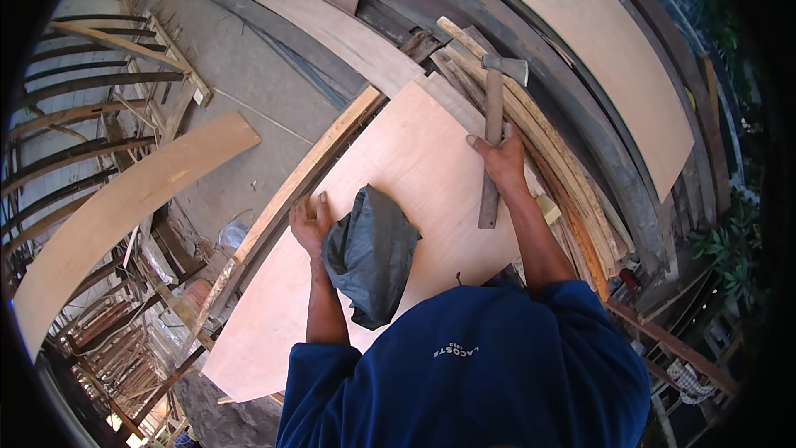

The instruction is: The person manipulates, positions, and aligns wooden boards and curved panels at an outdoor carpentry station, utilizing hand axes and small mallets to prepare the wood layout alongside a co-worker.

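Note:
A hatchet point(492, 129) with a metal head and a long wooden handle is in my right hand point(503, 162), which is closed around the middle of the handle. Its head points away from me, over stacked wood strips, and the handle's butt is over a pale plywood sheet point(406, 149). My left hand point(309, 222) rests at the sheet's left edge, fingers a little bent and apart. Just right of that wrist, a crumpled dark plastic bag point(371, 257) lies on the sheet; its contents are hidden. A small dark nail-like piece point(458, 278) is near my shirt.
A long timber point(290, 191) runs along the sheet's left side. Wood strips point(555, 149) are stacked at right, with long plywood panels point(597, 50) beyond. Another curved plywood strip point(141, 207) extends at left, near a ribbed wooden frame point(91, 79) and the concrete floor point(240, 75).

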A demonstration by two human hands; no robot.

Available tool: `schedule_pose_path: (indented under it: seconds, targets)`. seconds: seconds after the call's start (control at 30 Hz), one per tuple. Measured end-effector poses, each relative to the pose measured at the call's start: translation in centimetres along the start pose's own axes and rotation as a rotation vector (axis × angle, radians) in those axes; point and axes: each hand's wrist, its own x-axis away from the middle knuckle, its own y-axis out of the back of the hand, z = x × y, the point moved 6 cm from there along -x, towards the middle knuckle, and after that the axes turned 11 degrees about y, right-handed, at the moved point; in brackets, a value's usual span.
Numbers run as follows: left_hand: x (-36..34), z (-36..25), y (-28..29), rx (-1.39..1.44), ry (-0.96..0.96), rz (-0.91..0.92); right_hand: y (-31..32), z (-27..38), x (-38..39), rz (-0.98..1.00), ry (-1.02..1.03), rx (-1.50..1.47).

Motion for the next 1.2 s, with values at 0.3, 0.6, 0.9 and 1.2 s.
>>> schedule_pose_path:
  seconds: [0.3,0.6,0.9,1.2]
  targets:
    - [0.5,-0.5,-0.3,0.193,0.086,-0.009,0.1,-0.3,-0.7,-0.018,0.054,-0.069]
    - [0.8,-2.3,-0.3,0.116,0.07,0.077,1.3,0.4,-0.8,0.116,-0.031,-0.211]
    - [1.5,-1.5,-3.3,0.197,0.093,0.237,7.0,4.2,-3.9,0.369,0.283,0.029]
    - [1.0,-1.5,-3.1,0.195,0.102,0.261,7.3,2.4,-3.2,0.302,0.299,-0.11]
